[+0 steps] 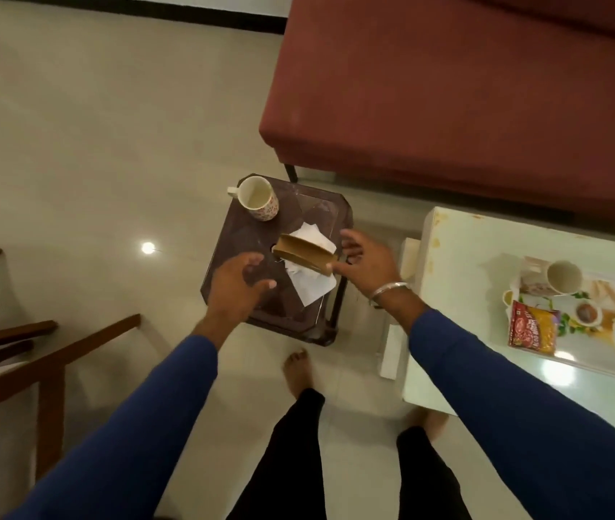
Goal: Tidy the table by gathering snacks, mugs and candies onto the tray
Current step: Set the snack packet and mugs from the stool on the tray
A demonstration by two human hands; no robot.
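A small dark stool (238, 234) stands in front of me. At its far left corner sits a white flowered mug (257, 197), upright and empty. A brown cardboard box (304, 255) lies on white paper napkins (315, 289) in the stool's middle. My left hand (236, 285) hovers open over the stool's left side, holding nothing. My right hand (367, 262) is spread at the box's right end, thumb against it. On the white table (448, 264) to the right lies a printed tray (598, 364) with another mug (563, 277) and a red-and-yellow snack packet (533, 328).
A dark red sofa (448, 88) fills the far right, close behind the stool and the white table. A wooden chair frame (17, 350) stands at the left. My bare feet (298, 369) are on the pale tiled floor just below the stool.
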